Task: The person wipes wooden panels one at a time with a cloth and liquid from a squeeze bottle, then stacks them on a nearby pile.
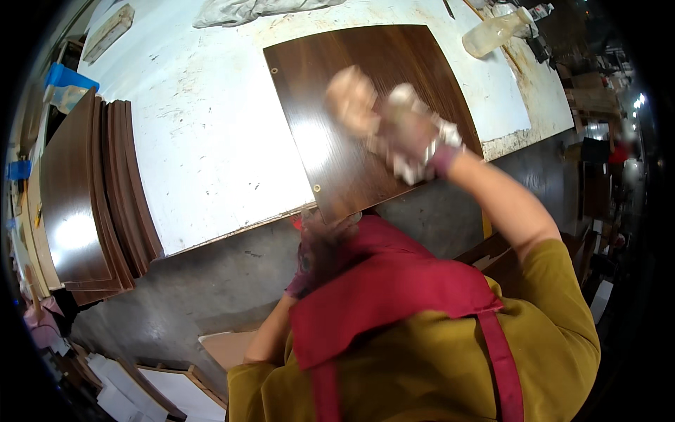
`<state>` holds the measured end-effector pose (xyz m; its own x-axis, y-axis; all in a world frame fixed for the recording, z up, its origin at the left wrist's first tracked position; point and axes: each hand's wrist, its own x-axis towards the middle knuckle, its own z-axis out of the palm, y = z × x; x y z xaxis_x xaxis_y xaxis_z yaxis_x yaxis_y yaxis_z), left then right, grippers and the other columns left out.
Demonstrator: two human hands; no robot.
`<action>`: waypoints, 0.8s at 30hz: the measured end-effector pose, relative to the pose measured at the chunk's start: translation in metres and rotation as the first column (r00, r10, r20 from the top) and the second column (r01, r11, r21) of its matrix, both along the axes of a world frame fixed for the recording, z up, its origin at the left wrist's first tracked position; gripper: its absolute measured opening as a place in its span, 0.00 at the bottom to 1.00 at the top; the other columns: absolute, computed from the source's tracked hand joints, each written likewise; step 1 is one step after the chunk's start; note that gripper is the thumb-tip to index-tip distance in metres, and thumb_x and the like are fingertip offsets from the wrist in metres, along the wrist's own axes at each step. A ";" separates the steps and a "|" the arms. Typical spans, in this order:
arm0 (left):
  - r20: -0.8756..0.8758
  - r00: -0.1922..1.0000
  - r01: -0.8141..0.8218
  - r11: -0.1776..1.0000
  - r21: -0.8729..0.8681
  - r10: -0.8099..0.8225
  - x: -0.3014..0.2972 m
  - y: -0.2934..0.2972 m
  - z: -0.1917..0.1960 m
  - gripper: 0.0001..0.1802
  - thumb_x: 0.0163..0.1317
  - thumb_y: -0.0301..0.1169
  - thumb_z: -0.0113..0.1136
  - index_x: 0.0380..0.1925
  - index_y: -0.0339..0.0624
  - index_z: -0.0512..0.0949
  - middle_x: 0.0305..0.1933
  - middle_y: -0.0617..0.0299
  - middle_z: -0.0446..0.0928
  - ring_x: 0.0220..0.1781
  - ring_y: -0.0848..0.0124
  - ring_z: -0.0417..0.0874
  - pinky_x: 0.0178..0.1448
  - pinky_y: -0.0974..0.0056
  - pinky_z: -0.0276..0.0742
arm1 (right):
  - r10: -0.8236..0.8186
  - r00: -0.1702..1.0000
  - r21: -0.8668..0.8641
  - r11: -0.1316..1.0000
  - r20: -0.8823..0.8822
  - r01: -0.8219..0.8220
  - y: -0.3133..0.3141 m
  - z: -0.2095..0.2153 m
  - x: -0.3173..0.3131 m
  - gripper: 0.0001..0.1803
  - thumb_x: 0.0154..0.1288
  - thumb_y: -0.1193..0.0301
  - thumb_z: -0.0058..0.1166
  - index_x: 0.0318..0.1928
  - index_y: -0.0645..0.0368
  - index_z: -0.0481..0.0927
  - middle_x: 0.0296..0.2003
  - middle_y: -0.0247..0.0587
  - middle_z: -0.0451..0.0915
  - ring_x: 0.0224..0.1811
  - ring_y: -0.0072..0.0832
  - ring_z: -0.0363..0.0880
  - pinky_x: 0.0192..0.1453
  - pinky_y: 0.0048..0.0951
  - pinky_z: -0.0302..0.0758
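Note:
A dark brown wood-grain panel [380, 53] lies on the white worktable, with small round fittings along its left edge. Over its right half, my right hand [415, 133], in a purplish glove, is closed on a crumpled whitish rag [404, 98]. A tan, bunched end [351, 98] sticks out ahead of that hand; motion blur hides whether it belongs to the same rag. My left hand [323, 243], in a dark stained glove, is at the panel's near left corner, by the table edge. Its fingers are smeared, and a small red thing [297, 222] shows beside them.
Several similar brown panels [116, 190] stand in a stack at the left. Farther back are a block [109, 32] and a grey cloth [260, 8]. A cloudy plastic bottle [492, 36] lies at the far right. The white worktable [211, 141] has stains; boards lean below it.

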<state>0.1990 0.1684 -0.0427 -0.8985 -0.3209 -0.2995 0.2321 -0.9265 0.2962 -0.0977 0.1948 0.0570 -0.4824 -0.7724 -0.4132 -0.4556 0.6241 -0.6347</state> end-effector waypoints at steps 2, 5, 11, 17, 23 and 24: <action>-0.053 0.995 0.065 0.967 -0.248 -0.080 -0.001 0.000 -0.024 0.36 0.71 0.59 0.35 0.65 0.42 0.60 0.62 0.49 0.69 0.63 0.53 0.71 0.65 0.50 0.68 | -0.407 0.888 -0.003 0.909 0.214 0.417 -0.018 0.029 -0.025 0.06 0.67 0.72 0.47 0.41 0.57 0.77 0.30 0.41 0.82 0.28 0.31 0.82 0.27 0.32 0.78; -0.032 0.992 0.117 0.991 -0.072 -0.120 -0.013 -0.006 -0.030 0.33 0.70 0.57 0.38 0.63 0.43 0.61 0.60 0.51 0.71 0.61 0.56 0.73 0.61 0.51 0.73 | 0.066 0.815 -0.156 0.970 -0.575 -0.189 -0.043 -0.034 0.005 0.10 0.70 0.70 0.42 0.38 0.59 0.77 0.31 0.46 0.81 0.30 0.36 0.82 0.31 0.36 0.77; 0.461 0.873 0.469 0.529 -0.707 -0.157 -0.020 -0.028 0.022 0.26 0.75 0.43 0.40 0.67 0.44 0.58 0.67 0.50 0.65 0.62 0.59 0.72 0.62 0.53 0.72 | 0.042 0.927 -0.340 0.924 -0.372 -0.178 0.027 -0.038 0.058 0.12 0.67 0.70 0.43 0.32 0.56 0.80 0.34 0.44 0.82 0.34 0.33 0.82 0.34 0.36 0.78; 0.425 0.905 0.141 0.958 -0.249 -0.022 -0.032 -0.008 0.036 0.30 0.75 0.45 0.39 0.71 0.46 0.52 0.67 0.48 0.66 0.61 0.57 0.75 0.58 0.59 0.77 | -0.468 0.849 -0.085 0.883 -0.246 0.462 0.088 0.001 -0.032 0.17 0.73 0.65 0.37 0.40 0.63 0.78 0.31 0.49 0.83 0.26 0.36 0.83 0.28 0.37 0.80; 0.396 0.892 0.283 0.953 -0.111 -0.219 -0.028 -0.022 0.046 0.32 0.67 0.46 0.52 0.66 0.43 0.61 0.62 0.49 0.69 0.55 0.61 0.76 0.47 0.67 0.81 | 0.068 0.922 -0.149 0.980 -0.382 -0.134 0.092 0.008 0.054 0.13 0.73 0.64 0.44 0.44 0.57 0.80 0.34 0.37 0.83 0.33 0.22 0.82 0.35 0.30 0.75; 0.453 0.869 0.270 0.957 -0.104 -0.196 -0.035 -0.018 0.060 0.27 0.71 0.36 0.45 0.68 0.39 0.58 0.66 0.47 0.67 0.61 0.63 0.74 0.50 0.71 0.79 | -0.044 0.923 -0.269 0.961 -0.382 -0.065 0.107 -0.013 0.041 0.14 0.74 0.64 0.44 0.43 0.58 0.80 0.34 0.35 0.83 0.33 0.20 0.81 0.34 0.29 0.75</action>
